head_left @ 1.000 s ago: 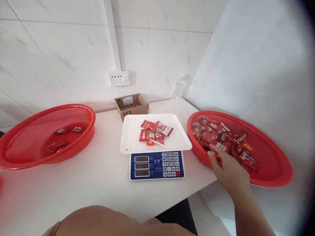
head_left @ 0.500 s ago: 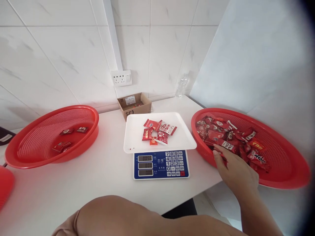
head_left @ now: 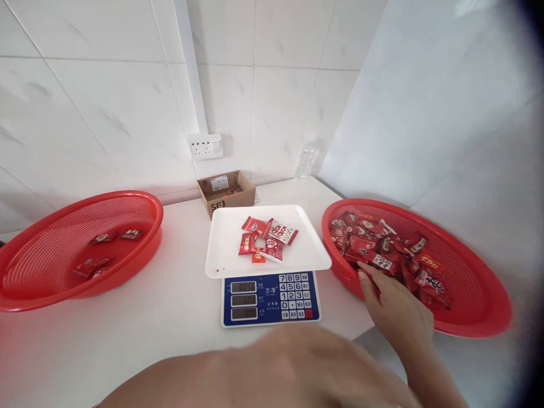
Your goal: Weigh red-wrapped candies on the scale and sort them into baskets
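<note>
My right hand (head_left: pixel 397 303) is at the near left rim of the right red basket (head_left: pixel 480 317), touching the heap of red snack packets (head_left: pixel 385 241) inside. Its thumb and forefinger are closed together; a bit of red shows behind the thumb, but I cannot make out what is held. Blurred skin of my left arm or hand (head_left: pixel 272 374) crosses the bottom of the view, with its fingers hidden. Between the baskets stands a blue and white digital scale (head_left: pixel 272 300). On its white tray (head_left: pixel 221 238) lie several small red packets (head_left: pixel 283 231) in a loose ring.
A left red basket (head_left: pixel 140 258) holds a few dark red packets (head_left: pixel 103 237). Behind the scale sits an open cardboard box (head_left: pixel 232 198) with some packets in it. A clear plastic bottle (head_left: pixel 306 161) stands near the wall corner, and a socket (head_left: pixel 205 147) is on the tiles.
The view has shifted, so everything sits lower and a little left. My left arm has moved higher into the bottom of the view. My right hand stays at the basket rim; the tray's packets look unchanged.
</note>
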A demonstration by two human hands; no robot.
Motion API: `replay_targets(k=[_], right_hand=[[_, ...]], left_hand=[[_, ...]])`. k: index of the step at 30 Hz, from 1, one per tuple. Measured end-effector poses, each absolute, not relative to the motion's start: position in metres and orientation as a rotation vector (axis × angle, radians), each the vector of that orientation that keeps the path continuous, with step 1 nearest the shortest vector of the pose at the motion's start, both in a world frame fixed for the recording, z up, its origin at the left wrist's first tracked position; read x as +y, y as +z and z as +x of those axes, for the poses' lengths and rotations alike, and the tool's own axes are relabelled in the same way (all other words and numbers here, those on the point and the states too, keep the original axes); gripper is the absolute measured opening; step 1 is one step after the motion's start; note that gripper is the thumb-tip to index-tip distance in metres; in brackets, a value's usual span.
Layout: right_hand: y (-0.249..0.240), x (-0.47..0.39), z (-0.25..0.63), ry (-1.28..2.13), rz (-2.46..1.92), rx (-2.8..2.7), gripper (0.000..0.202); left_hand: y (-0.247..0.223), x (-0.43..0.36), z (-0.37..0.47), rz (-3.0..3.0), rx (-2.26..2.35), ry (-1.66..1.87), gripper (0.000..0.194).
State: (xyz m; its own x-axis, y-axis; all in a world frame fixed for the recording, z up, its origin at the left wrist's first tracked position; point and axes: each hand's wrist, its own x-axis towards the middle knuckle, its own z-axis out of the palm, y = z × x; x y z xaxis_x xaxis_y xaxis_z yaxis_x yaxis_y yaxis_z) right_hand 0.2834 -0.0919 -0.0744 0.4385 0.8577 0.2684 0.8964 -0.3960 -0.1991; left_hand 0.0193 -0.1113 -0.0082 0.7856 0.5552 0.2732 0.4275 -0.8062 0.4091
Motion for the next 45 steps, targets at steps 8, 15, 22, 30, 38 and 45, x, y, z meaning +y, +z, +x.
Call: replay_targets(k=[8,15,22,30,38,45], right_hand=[[-0.079,-0.093,0.285,-0.336,-2.274,-1.588,0.044],[-0.08,-0.094,0.284,-0.347,-2.277,-1.601,0.043],[-0.078,-0.094,0.283,-0.336,-2.273,-1.614,0.042],[-0.084,-0.094,0.286,-0.413,-2.24,-1.619,0.04],[-0.087,-0.094,0.288,-0.519,-2.193,-1.639,0.038],[-0.086,-0.095,0.288,-0.503,-2.19,-1.639,0.04]], left_hand=[[-0.024,0.01,-0.005,2.685,1.191,0.438,0.036],[-0.033,0.029,-0.005,2.678,1.239,0.326,0.034],[-0.032,0.039,-0.006,2.668,1.283,0.275,0.031],[-0.036,0.039,-0.004,2.628,1.259,0.299,0.028],[-0.033,0.034,-0.004,2.532,1.279,0.423,0.023],[-0.024,0.01,-0.019,2.409,1.35,0.593,0.021]])
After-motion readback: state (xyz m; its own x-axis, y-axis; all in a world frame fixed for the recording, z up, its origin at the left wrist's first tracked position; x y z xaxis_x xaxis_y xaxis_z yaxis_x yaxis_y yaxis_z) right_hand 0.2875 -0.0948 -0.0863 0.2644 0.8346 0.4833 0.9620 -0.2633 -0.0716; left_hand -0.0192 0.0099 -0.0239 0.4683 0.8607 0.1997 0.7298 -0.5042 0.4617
